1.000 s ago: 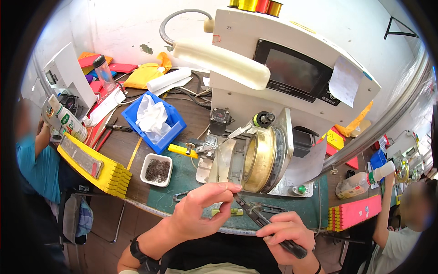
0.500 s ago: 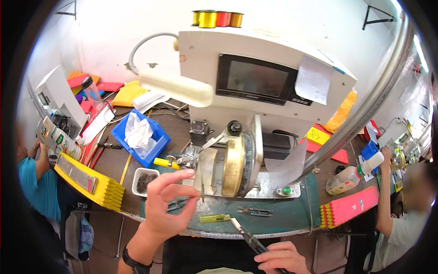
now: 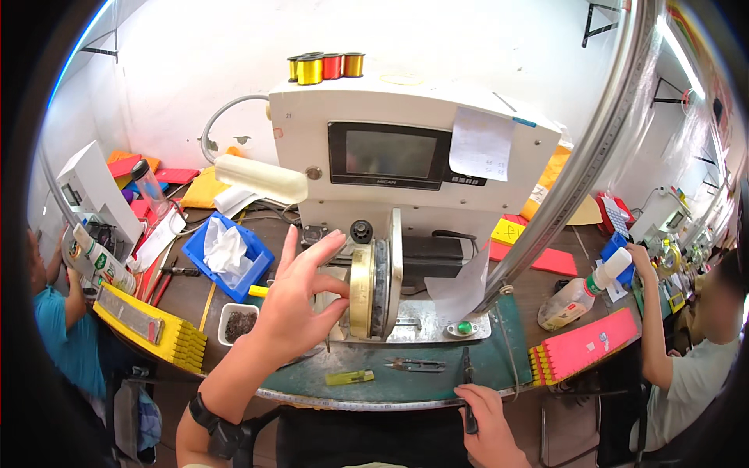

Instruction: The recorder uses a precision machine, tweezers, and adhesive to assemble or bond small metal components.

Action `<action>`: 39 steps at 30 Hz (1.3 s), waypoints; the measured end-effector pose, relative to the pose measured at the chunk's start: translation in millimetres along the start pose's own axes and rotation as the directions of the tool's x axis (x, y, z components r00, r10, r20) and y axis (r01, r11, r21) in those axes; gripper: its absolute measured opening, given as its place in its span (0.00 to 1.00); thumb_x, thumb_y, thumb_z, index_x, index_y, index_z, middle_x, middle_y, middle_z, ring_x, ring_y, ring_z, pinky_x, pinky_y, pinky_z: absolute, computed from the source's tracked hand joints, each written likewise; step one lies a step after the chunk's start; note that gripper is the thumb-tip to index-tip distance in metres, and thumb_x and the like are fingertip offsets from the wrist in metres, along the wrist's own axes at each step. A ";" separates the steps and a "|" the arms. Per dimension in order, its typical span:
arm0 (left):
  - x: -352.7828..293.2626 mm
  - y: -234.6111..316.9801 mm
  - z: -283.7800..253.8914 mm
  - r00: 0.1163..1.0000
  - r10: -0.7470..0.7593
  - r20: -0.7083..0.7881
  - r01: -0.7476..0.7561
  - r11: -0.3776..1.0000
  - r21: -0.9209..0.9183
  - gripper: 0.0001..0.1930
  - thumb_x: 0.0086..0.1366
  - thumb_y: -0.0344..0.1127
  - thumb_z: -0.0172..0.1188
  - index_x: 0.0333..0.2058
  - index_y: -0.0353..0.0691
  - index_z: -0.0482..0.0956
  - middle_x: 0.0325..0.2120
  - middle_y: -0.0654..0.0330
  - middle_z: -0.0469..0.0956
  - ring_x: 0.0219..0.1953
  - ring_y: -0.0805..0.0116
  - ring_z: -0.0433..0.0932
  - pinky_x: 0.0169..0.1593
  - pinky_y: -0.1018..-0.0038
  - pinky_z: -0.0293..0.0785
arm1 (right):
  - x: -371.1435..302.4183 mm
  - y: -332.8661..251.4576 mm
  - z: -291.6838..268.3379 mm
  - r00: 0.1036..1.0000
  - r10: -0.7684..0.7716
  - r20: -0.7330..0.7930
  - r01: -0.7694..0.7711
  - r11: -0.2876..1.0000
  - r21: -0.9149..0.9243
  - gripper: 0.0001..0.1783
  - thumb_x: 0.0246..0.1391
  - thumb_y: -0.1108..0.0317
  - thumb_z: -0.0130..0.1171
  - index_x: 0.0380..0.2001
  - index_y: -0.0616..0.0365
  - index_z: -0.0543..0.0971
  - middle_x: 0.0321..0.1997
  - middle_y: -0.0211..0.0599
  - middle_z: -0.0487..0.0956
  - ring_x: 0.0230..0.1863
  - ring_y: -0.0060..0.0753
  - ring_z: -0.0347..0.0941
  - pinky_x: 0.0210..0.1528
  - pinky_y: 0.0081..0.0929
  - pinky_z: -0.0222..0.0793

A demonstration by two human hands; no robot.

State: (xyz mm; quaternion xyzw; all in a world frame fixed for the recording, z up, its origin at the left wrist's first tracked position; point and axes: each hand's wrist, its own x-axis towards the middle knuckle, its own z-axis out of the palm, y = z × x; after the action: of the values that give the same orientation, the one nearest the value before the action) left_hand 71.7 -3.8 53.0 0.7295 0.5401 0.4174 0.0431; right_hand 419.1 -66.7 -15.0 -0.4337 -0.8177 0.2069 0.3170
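Observation:
My left hand (image 3: 300, 304) is raised in front of a white winding machine (image 3: 406, 117), fingers spread. Its thumb and forefinger tips reach the brass-coloured wheel (image 3: 361, 292) on the machine's front; I cannot tell whether they pinch anything. A dark watch sits on that wrist. My right hand (image 3: 490, 425) is low at the bench's front edge, closed around the handle of a slim black hand tool (image 3: 466, 378) whose tip rests on the green mat (image 3: 406, 382). Small snips (image 3: 413, 364) and a yellow-green lighter (image 3: 349, 377) lie on the mat between my hands.
A blue bin (image 3: 253, 269) with white paper, a small white tray (image 3: 238, 321) of dark bits and a yellow stack (image 3: 152, 327) stand left. A squeeze bottle (image 3: 581, 296) and pink block (image 3: 581, 347) stand right. Wire spools (image 3: 324, 66) top the machine. Co-workers sit left (image 3: 66, 335) and right (image 3: 694, 374).
My left hand has risen from the mat to the brass wheel. My right hand has drawn back to the front edge with the black tool. The view has tilted up toward the machine.

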 end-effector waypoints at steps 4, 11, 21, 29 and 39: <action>11.9 -3.1 14.3 0.998 -0.019 -0.060 0.015 0.998 -0.068 0.41 0.53 0.21 0.66 0.67 0.36 0.63 0.32 0.60 0.87 0.56 0.58 0.80 0.78 0.46 0.39 | 11.6 15.5 10.0 0.990 0.019 0.138 -0.008 0.996 -0.086 0.32 0.43 0.89 0.56 0.56 0.65 0.74 0.63 0.50 0.75 0.58 0.56 0.70 0.61 0.39 0.69; 13.5 -4.8 17.0 0.998 -0.040 -0.043 0.036 0.996 -0.079 0.44 0.52 0.21 0.66 0.70 0.33 0.60 0.32 0.58 0.88 0.58 0.57 0.78 0.78 0.47 0.35 | 27.5 28.3 17.0 0.967 -0.075 0.244 0.100 0.991 -0.093 0.38 0.46 0.89 0.54 0.65 0.63 0.70 0.67 0.51 0.70 0.63 0.58 0.66 0.64 0.42 0.67; 15.8 -0.8 16.4 0.998 -0.041 -0.042 0.036 0.994 -0.100 0.45 0.50 0.18 0.60 0.70 0.33 0.59 0.29 0.59 0.86 0.51 0.62 0.83 0.78 0.48 0.40 | 89.9 -6.7 -17.5 0.967 -0.228 -0.112 0.220 0.972 -0.080 0.13 0.58 0.76 0.63 0.47 0.60 0.81 0.45 0.43 0.82 0.44 0.48 0.76 0.47 0.38 0.73; 14.4 -0.3 16.5 0.998 -0.036 -0.044 0.030 0.992 -0.124 0.45 0.50 0.18 0.60 0.70 0.34 0.59 0.28 0.60 0.86 0.53 0.60 0.82 0.78 0.48 0.43 | 121.3 -46.5 -37.9 0.942 0.011 0.337 0.058 0.979 -0.193 0.14 0.65 0.66 0.58 0.52 0.56 0.82 0.31 0.39 0.84 0.31 0.46 0.80 0.35 0.37 0.75; 12.2 -3.1 14.7 0.996 -0.018 -0.085 0.009 0.994 -0.111 0.46 0.50 0.16 0.60 0.71 0.37 0.60 0.25 0.62 0.83 0.52 0.57 0.81 0.77 0.50 0.47 | 115.6 -96.3 -91.7 0.989 -0.136 0.048 0.113 0.938 0.329 0.15 0.63 0.75 0.56 0.51 0.63 0.81 0.35 0.41 0.84 0.35 0.36 0.80 0.39 0.29 0.76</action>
State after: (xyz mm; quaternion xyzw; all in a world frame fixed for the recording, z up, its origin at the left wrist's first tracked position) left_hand 79.9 13.3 48.8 0.7038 0.5224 0.4773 0.0631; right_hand 378.5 -15.6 148.7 -0.3152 -0.8089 0.3335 0.3676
